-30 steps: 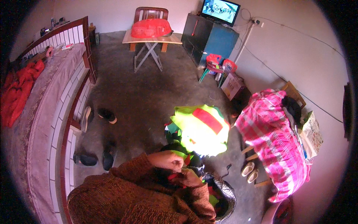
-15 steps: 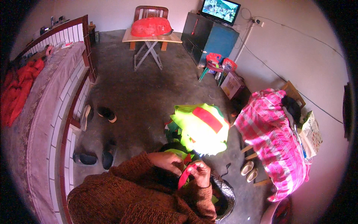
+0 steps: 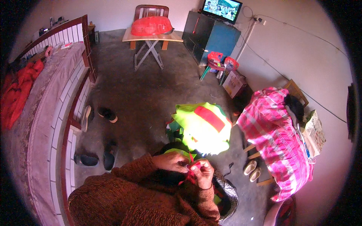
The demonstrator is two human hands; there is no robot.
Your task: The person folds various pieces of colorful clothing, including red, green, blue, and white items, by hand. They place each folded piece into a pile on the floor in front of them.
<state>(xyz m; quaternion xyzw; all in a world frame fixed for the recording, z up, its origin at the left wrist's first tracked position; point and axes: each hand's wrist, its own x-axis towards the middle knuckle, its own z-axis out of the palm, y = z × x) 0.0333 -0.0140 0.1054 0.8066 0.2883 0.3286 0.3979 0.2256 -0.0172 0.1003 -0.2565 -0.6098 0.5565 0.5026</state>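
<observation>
In front of my lap both hands are close together. My right hand (image 3: 203, 173) pinches a bunched red cloth strip (image 3: 191, 175) between thumb and fingers. My left hand (image 3: 173, 162) is closed right beside it, its fingertips at the strip; what lies inside them is hidden. Behind the left hand shows a piece of yellow-green cloth (image 3: 180, 151). Just beyond my hands rests a pile of bright yellow-green fabric (image 3: 188, 116) with a red band (image 3: 209, 117), part of it glaring white in strong light.
By my right forearm sits an open patterned bag (image 3: 230, 194). A pink plaid cloth (image 3: 271, 139) covers furniture on the right, with light shoes (image 3: 250, 167) beside it. Dark shoes (image 3: 109, 160) lie left. Further off stand a folding table (image 3: 175, 37) with a red basin (image 3: 152, 25).
The red strip, flat and hanging before, is now bunched up at my right fingers. My hands have drawn slightly closer together, and the view has shifted a little.
</observation>
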